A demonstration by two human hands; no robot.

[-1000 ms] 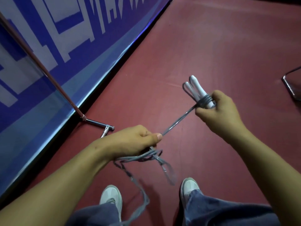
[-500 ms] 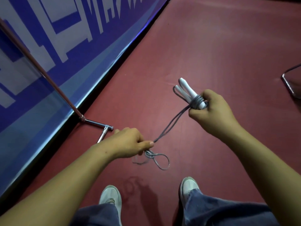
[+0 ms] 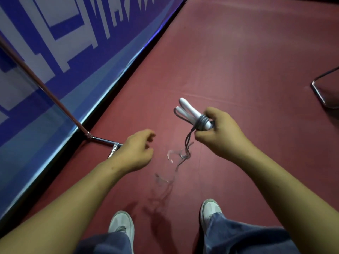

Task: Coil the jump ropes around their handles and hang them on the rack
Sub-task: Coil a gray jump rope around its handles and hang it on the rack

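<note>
My right hand grips two white jump rope handles held side by side, pointing up and left. Grey rope is wound in several turns around the handles just above my fingers. The loose end of the rope hangs below that hand in blurred loops. My left hand is lower left of the handles, fingers loosely curled, holding nothing; the rope hangs apart from it.
A metal rack pole slants down to a chrome foot at the base of the blue and white banner wall. Another metal frame lies at the right edge. My two white shoes stand on the red floor.
My left hand has let go of the rope and moved up toward the handles. The loose rope now dangles freely under my right hand, which has shifted slightly.
</note>
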